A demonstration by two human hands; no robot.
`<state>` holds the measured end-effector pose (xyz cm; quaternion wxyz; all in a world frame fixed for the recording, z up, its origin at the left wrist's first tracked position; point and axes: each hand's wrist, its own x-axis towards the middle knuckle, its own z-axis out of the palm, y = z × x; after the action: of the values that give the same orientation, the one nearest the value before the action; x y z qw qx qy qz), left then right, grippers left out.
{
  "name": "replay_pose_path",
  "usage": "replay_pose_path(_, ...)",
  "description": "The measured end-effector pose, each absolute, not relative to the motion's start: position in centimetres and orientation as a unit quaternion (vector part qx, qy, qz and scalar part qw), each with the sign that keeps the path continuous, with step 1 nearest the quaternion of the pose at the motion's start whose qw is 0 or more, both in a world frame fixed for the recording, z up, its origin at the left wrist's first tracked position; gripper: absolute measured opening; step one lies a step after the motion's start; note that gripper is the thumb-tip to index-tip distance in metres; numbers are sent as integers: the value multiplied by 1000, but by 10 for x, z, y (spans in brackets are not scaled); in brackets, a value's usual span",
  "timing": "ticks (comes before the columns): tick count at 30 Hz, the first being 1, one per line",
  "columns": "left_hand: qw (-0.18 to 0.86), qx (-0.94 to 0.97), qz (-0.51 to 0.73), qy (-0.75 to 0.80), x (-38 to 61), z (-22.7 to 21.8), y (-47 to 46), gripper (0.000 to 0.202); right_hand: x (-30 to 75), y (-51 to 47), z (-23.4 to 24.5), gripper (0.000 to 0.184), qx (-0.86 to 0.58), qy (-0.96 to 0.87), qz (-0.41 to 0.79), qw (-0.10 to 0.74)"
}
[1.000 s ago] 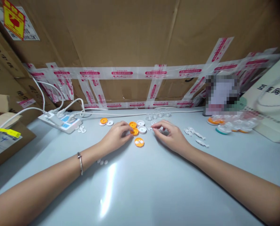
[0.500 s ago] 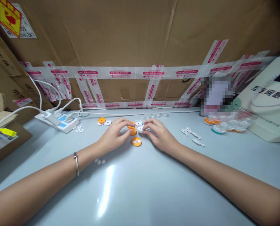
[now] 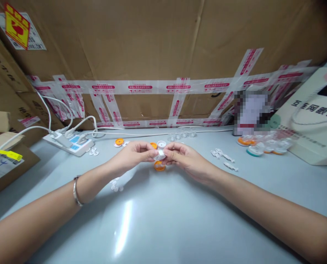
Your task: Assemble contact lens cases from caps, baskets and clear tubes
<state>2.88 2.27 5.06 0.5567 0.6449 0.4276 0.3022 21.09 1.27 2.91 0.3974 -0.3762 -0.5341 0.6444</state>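
Observation:
My left hand (image 3: 137,154) and my right hand (image 3: 181,157) pinch one small round white plastic part (image 3: 160,155) between them, tilted and lifted over the table. Just below it in view lies an orange round cup (image 3: 159,167) with pale pieces inside. Behind the held part are another orange round piece (image 3: 153,146) and a white ring-shaped cup (image 3: 161,144). Beyond my left hand sits an orange disc (image 3: 119,141) on a white one. Small white discs (image 3: 116,185) lie under my left forearm.
A power strip (image 3: 72,143) with plugs and white cables stands at the left. Clear domes (image 3: 182,133) line the back. White linkage pieces (image 3: 224,157) lie to the right, with domed assemblies (image 3: 258,149) and a paper bag (image 3: 314,121) farther over. A large cardboard box (image 3: 152,44) walls the back.
Both hands have closed in towards each other. The white part beside my right fingers is now raised and gripped by both hands.

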Motion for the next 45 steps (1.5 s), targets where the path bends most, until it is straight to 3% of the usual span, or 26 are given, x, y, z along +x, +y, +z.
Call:
replay_pose_path(5,568,654,271,419,23,47,26,16,209,13,28,22,-399,-521,643,396)
replay_pose_path(9,581,633,301,414,20,42,30,21,219,20,21,22,-422,-594,544,416)
replay_pose_path(13,588,635,296,404,16,33,36,40,231,22,8,39,-454,-727,388,339)
replay_pose_path(16,588,643,289,398,13,28,40,33,230,21,-2,40,-440,-797,297,288)
replay_pose_path(20,584,641,285,409,12,25,42,29,221,20,-8,36,-441,-813,269,268)
replay_pose_path(25,587,638,288,407,11,22,43,31,214,19,-10,24,-441,-795,289,301)
replay_pose_path(33,596,634,303,389,10,23,42,31,215,21,3,32,-459,-580,560,374)
replay_pose_path(45,539,695,293,376,17,35,36,35,216,8,22,36,-464,-596,519,399)
